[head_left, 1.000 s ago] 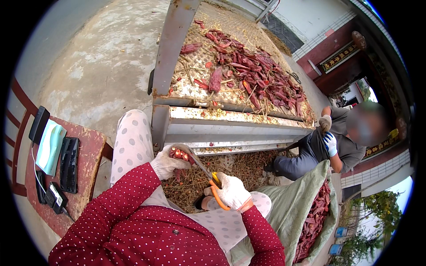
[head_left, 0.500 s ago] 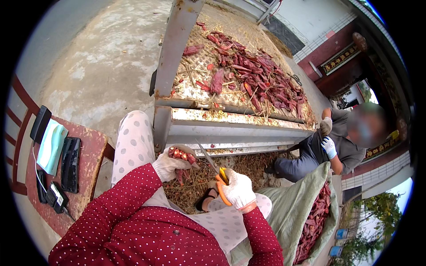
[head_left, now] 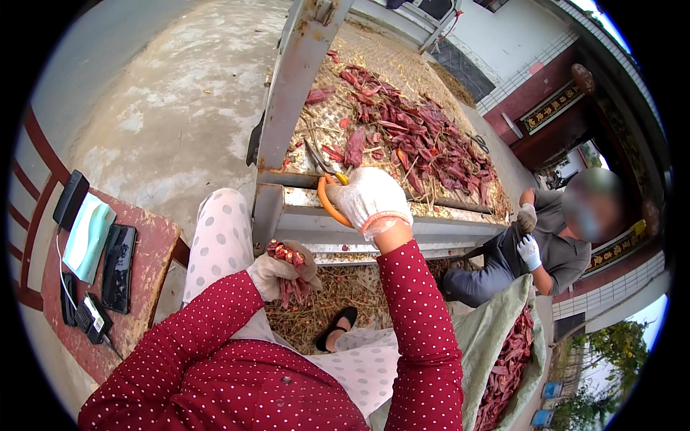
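My left hand (head_left: 277, 274), in a pale work glove, is closed around a bunch of dried red chili peppers (head_left: 285, 253), their ends showing above the fingers and more hanging below. My right hand (head_left: 370, 200), also gloved, grips orange-and-yellow handled scissors (head_left: 332, 203) over the near edge of the metal truck bed. The blades point up and left, close to the loose peppers. A pile of dried red chilies (head_left: 417, 129) with stems is spread over the bed (head_left: 323, 61). The right fingers are partly hidden behind the back of the glove.
A green sack (head_left: 474, 337) of dried chilies stands at my right. Across from it sits another person (head_left: 553, 237) wearing gloves. On my left, a red wooden chair (head_left: 154, 248) bears a phone, a mask and black devices. A second pair of scissors (head_left: 480, 144) lies beyond the pile.
My right hand has moved up and forward with the scissors, from above my lap to over the bed's edge. My left hand has shifted slightly, still holding the peppers.
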